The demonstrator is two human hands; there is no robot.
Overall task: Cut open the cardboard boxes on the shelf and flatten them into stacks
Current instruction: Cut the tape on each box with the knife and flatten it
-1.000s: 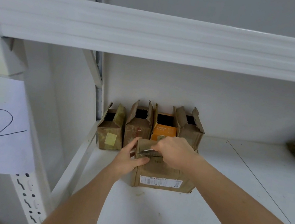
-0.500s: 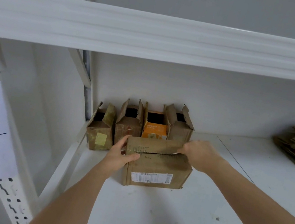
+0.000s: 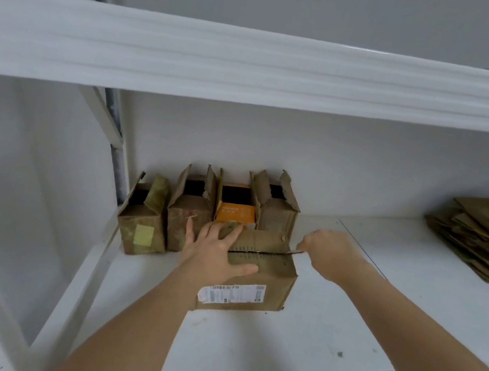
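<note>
Box being cut: a labelled cardboard box [image 3: 248, 276] on the shelf [image 3: 344, 317], towards its left end, long axis left to right, label facing the person.
Left hand [image 3: 214, 253]: fingers spread flat, pressing the box top.
Right hand [image 3: 327, 252]: curled round a thin blade [image 3: 293, 252] at the box's right end.
Done: top seam looks slit; flattened stack [image 3: 488, 241] at the shelf's right end.
Left: four open boxes [image 3: 209, 211] at the back edge, unflattened.

open boxes [image 3: 206, 211]: 4 | sealed box [image 3: 266, 274]: 1 | flattened stack [image 3: 488, 241]: 1 | hands [image 3: 215, 252]: 2
</note>
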